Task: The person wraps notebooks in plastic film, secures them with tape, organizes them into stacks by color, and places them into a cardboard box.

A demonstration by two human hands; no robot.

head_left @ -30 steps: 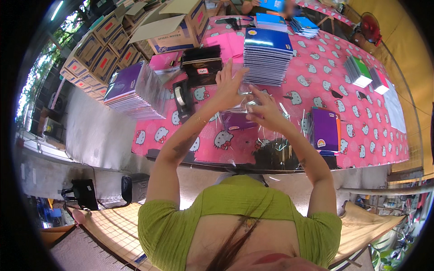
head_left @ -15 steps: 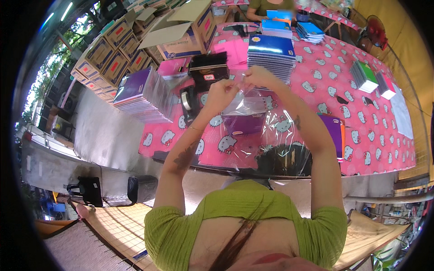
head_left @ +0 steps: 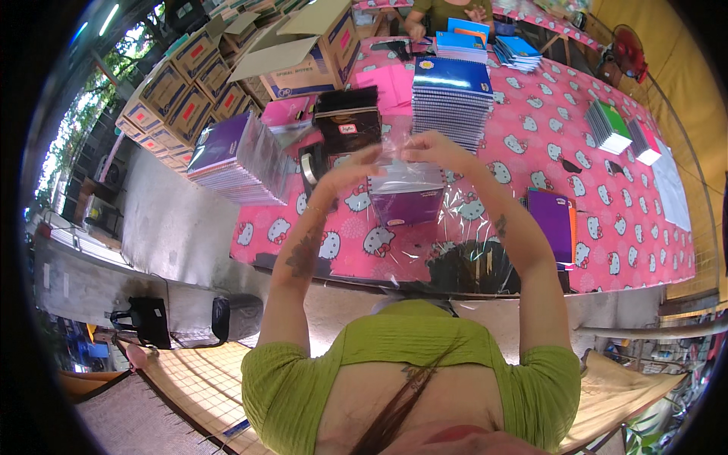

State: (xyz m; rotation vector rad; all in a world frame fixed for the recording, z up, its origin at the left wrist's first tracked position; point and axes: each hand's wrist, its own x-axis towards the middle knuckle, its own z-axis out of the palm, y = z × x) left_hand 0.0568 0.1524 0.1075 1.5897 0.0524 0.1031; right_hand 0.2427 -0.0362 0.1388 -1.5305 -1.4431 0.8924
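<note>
A purple notebook stack [head_left: 406,203] stands in a clear plastic bag [head_left: 393,144] in front of me. White page edges show at the stack's top. My left hand [head_left: 351,171] is beside the bag's upper left, fingers stretched and apart, slightly blurred. On the other side my right hand [head_left: 440,152] has its fingers bent together on the plastic at the bag's top; the exact grip is partly hidden. More loose clear plastic [head_left: 474,227] lies to the right of the stack, over a dark item at the table's near edge.
A tape dispenser [head_left: 312,168] and a black box [head_left: 348,121] stand left of the bag. Behind it rises a blue notebook stack [head_left: 452,102]. Bagged purple notebooks [head_left: 235,159] sit at left, another purple notebook [head_left: 550,224] at right. Across the table is another person [head_left: 447,15].
My hands were together, pinching the plastic above the stack. Now they are farther apart and lower, and the left fingers have spread. The person across has raised a hand.
</note>
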